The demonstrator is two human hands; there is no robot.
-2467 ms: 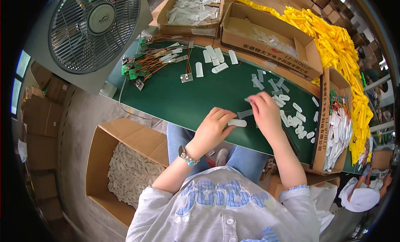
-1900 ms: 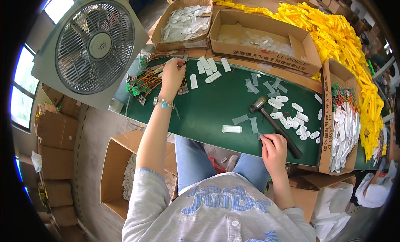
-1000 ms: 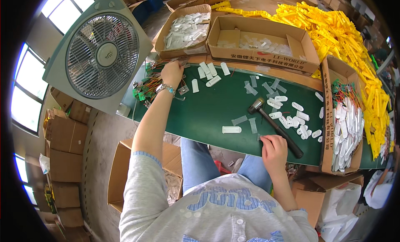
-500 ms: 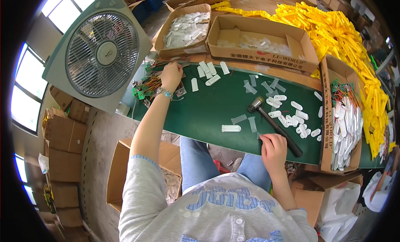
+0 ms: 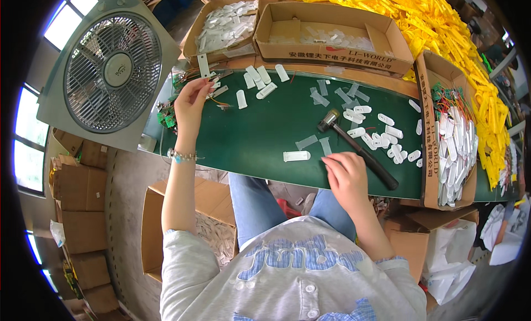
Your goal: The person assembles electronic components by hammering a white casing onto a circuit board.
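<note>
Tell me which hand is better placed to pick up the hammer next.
Likely the right hand: it is close to the hammer, though whether its fingertips hold something is unclear. The left hand is farther off, toward the fan, pinching a pale flat part.

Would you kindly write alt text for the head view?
A person's left hand holds a flat pale strip at a green tabletop; the right hand is near clear film strips, a white oblong casing and a black-handled hammer.

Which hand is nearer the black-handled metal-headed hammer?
Right: the right hand is just left of the hammer; the left hand is much farther left, holding a pale flat strip.
</note>
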